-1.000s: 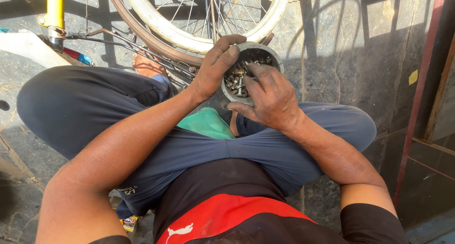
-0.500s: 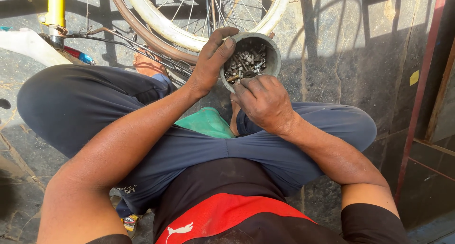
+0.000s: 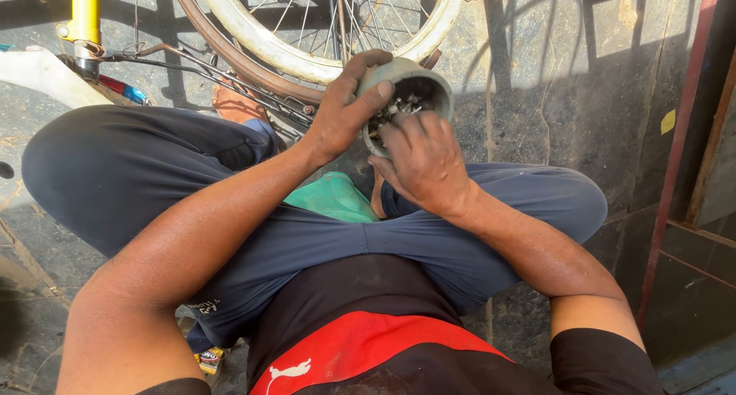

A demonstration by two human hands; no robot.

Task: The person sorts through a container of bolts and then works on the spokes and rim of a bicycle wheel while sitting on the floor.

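My left hand (image 3: 345, 107) grips the side of a round grey tin (image 3: 418, 77), tilted toward me and filled with several small metal parts (image 3: 399, 105). The fingers of my right hand (image 3: 422, 161) reach into the tin's mouth among the parts; whether they pinch one is hidden. Both hands are above my knees, just in front of a bicycle wheel (image 3: 322, 50) with a white rim and a brown tyre.
I sit cross-legged in dark blue trousers on a stone floor (image 3: 537, 96). A green object (image 3: 333, 199) lies between my legs. A yellow bicycle frame tube (image 3: 84, 11) stands at the upper left. A red metal frame (image 3: 682, 134) runs along the right.
The tin has been lifted and tilted more toward me by my left hand. My right hand has moved from beside the tin into its opening.
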